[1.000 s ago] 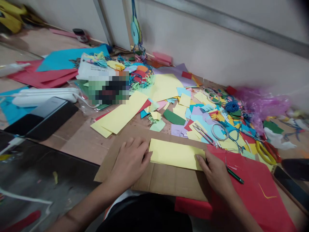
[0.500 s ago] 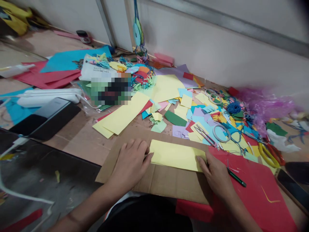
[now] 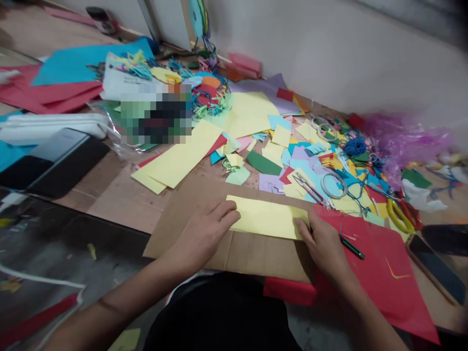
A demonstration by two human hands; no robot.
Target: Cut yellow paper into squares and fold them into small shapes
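A folded strip of yellow paper (image 3: pixel 268 217) lies over a brown cardboard sheet (image 3: pixel 256 258) close to my body. Its left end is between the thumb and fingers of my left hand (image 3: pixel 208 231). At the right end, my right hand (image 3: pixel 325 241) grips the strip with the thumb on top; the other fingers are partly hidden. Just right of that hand, a green and black cutter (image 3: pixel 351 246) rests on a large red paper sheet (image 3: pixel 387 273).
Small scissors (image 3: pixel 310 189), tape rings (image 3: pixel 334 185) and several coloured scraps spread beyond the cardboard. Yellow-handled scissors (image 3: pixel 400 217) and a phone (image 3: pixel 437 268) lie at right. Longer yellow strips (image 3: pixel 183 153) and a dark box-like device (image 3: pixel 68 163) are at left.
The view has shifted slightly, so the table appears higher. My left fingers have moved onto the left end of the yellow paper. My right hand keeps its hold.
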